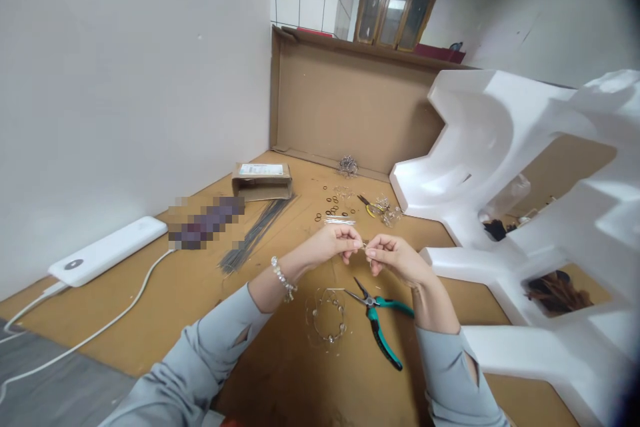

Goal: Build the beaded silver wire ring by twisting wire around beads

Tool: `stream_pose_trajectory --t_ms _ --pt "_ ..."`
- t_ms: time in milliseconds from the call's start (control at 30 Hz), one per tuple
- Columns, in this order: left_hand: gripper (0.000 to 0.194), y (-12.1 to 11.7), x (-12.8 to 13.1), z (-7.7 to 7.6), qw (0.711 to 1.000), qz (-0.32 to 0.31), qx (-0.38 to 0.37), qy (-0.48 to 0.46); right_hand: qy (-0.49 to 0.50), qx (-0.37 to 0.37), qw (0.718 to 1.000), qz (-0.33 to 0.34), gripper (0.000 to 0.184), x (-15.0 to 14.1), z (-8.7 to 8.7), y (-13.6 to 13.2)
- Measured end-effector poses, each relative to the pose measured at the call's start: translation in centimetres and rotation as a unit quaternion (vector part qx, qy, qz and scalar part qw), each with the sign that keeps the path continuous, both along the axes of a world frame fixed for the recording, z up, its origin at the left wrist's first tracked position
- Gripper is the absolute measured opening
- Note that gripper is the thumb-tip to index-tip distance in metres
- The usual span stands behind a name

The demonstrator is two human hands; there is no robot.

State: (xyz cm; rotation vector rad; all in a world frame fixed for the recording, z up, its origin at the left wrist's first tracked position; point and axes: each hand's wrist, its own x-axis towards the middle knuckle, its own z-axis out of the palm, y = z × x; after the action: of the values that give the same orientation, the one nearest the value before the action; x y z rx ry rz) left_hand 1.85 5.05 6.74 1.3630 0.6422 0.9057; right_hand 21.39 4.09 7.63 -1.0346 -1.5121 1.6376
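Both hands meet above the middle of the table, fingertips pinched together. My left hand and my right hand grip a small thin wire-like piece between them; its exact shape is too small to make out. Just below, pliers with teal and black handles lie with their jaws apart. A loop of thin wire with clear beads rests left of the pliers. Beyond the hands are short silvery wires or pins and several dark small rings.
Long grey wires lie beside an open cardboard box. Farther back are yellow-handled pliers, clear beaded pieces and a tangled silvery clump. White moulded foam borders the right; a white power bank and cables sit left.
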Motion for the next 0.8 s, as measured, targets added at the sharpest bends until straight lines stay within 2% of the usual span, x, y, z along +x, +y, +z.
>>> stream_pose_trajectory --t_ms 267,600,800 --pt "0.029 -0.3 0.0 0.6 1.000 0.008 0.014 -0.007 -0.033 0.042 0.998 -0.029 0.027 0.2 0.8 -0.5" --pt "0.028 -0.8 0.1 0.9 0.999 0.031 0.031 -0.027 -0.022 0.044 0.999 -0.008 0.026 -0.1 1.4 -0.9" --pt "0.024 -0.7 -0.1 1.2 0.999 0.020 0.025 0.015 -0.074 0.064 0.994 -0.055 0.029 -0.5 1.7 -1.2"
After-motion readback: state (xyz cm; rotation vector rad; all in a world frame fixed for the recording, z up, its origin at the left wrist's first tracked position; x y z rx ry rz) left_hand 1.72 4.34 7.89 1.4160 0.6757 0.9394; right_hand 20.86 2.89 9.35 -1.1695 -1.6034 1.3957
